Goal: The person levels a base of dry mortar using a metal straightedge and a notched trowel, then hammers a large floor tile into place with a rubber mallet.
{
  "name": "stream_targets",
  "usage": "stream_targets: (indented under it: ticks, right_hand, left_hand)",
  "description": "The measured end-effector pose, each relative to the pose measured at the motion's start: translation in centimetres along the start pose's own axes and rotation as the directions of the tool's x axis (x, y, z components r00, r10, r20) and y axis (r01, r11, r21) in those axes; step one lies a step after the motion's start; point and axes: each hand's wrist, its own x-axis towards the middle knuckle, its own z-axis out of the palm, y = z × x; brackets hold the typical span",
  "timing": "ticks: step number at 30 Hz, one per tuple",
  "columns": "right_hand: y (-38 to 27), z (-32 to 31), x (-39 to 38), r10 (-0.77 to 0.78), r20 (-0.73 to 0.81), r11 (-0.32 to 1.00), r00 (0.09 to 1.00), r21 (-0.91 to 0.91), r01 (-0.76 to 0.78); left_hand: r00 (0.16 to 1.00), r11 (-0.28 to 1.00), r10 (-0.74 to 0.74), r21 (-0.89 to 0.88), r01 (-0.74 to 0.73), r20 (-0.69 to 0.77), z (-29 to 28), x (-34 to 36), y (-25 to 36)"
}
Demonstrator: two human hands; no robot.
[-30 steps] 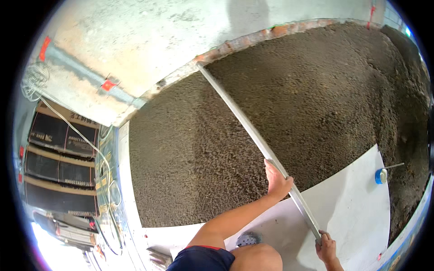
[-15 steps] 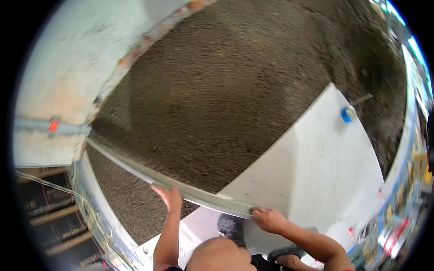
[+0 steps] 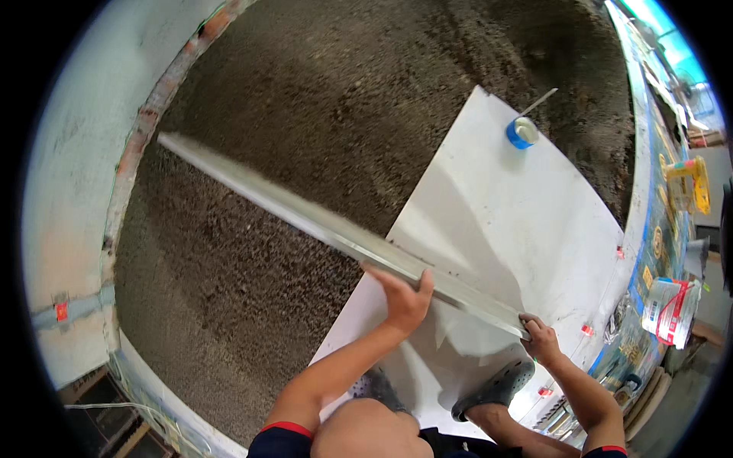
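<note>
A long, straight metal straightedge [image 3: 305, 225] runs slantwise from the far left to near right, over dark, grainy screed [image 3: 252, 275] and a white board [image 3: 489, 221]. My left hand [image 3: 405, 301] grips it right of its middle, thumb along the near face. At its near end my right hand [image 3: 540, 338] is closed around the bar. I cannot tell whether the far end touches the screed. My feet, in dark clogs [image 3: 496, 385], stand on the board.
Near the board's far corner sits a small round blue-and-white container [image 3: 522, 133] with a thin stick beside it. A pale wall [image 3: 84, 183] rises at left. Along the right side stand a white bucket with red markings [image 3: 672, 311] and a yellow container [image 3: 689, 185].
The straightedge has moved right and away from the left wall's corner, with both my hands still on it. My view has shifted too, so more screed shows on the near side.
</note>
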Motion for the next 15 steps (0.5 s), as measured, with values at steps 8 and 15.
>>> stream_targets:
  ticks: [8,15]
  right_hand:
    - [-2.0,0.0,3.1,0.311,-0.290,0.950,0.905,0.104,-0.294]
    - [-4.2,-0.1,-2.3,0.414,-0.279,0.902,0.867,0.254,-0.349]
  left_hand:
    - [0.995,0.940,0.070,-0.340,-0.043,0.068,3.5,20.6,13.4]
    - [0.935,0.880,0.347,-0.320,-0.351,-0.072,0.8,17.4,22.2]
